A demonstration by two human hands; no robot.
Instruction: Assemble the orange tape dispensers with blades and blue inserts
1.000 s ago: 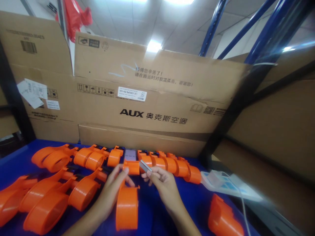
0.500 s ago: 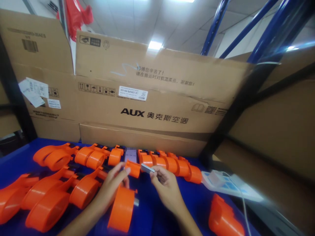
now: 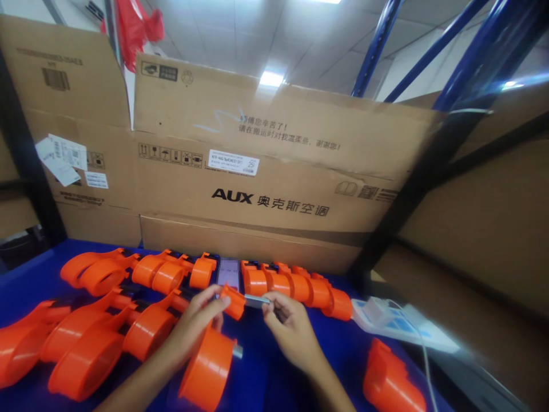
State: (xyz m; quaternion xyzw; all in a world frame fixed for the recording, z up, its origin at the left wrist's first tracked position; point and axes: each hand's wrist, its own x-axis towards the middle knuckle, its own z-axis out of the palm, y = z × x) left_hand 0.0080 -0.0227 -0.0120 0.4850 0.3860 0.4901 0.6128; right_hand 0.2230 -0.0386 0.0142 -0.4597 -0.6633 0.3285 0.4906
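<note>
Orange tape dispenser (image 3: pixel 209 369) sits near the middle of the blue worktop (image 3: pixel 266 377), tilted, with its narrow head pointing away. The left hand (image 3: pixel 195 326) is clamped around its neck. The right hand (image 3: pixel 291 335) pinches a small metal strip (image 3: pixel 256 301) between fingertips and thumb, and the strip's end touches the head of the tape dispenser. The two hands are close together but not touching.

Behind them a big cardboard box (image 3: pixel 274 171) reads "AUX 奥克斯空调" in black, with a printed Chinese notice above it and a white barcode label (image 3: pixel 234 162) whose small print is too fine to read. Handling symbols sit to the left of the label.

More orange dispensers (image 3: pixel 94 337) lie in rows on the left, and a far row (image 3: pixel 295 286) runs along the foot of the box. A white packet (image 3: pixel 397 326) lies to the right. Blue rack beams (image 3: pixel 377 46) rise toward a white panelled ceiling, and a red plastic bag (image 3: pixel 135 28) hangs at the far left.
</note>
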